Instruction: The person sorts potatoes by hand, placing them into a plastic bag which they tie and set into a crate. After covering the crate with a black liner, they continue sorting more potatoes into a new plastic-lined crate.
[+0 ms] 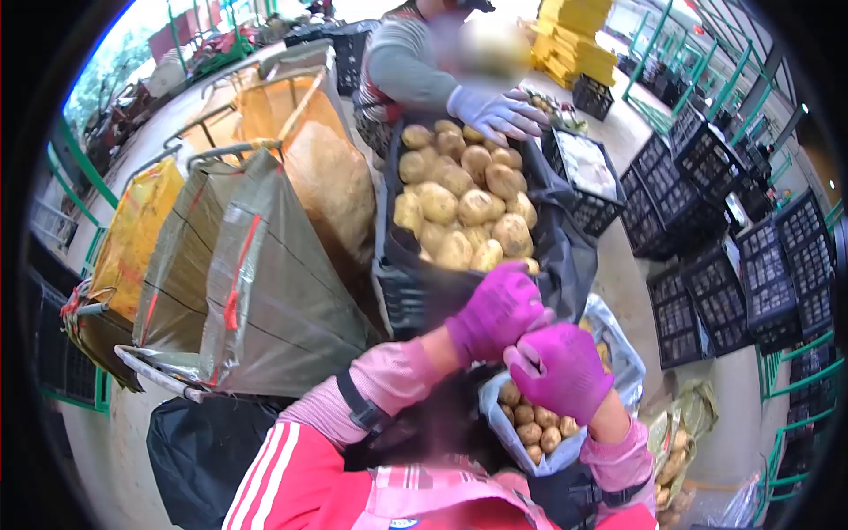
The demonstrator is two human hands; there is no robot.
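Both of my hands wear magenta gloves and meet in front of my chest. My left hand [499, 311] is closed, at the near edge of a black crate [402, 296] heaped with large potatoes [459, 199]. My right hand [561, 371] is curled closed just beside it, above a blue-lined box [488, 402] of smaller potatoes [534, 422]. Whatever the fingers of either hand may hold is hidden. A black liner [561, 234] hangs over the crate's right side. Across the crate, a co-worker's gloved hand [497, 113] rests at the far potatoes.
Large grey-green sacking [283, 291] on a metal frame stands at left, beside orange bags [322, 177]. Stacked black crates [676, 194] fill the right side, with green railings [782, 433] nearby. A sack of potatoes [676, 450] lies at lower right. Yellow crates [570, 40] are piled behind.
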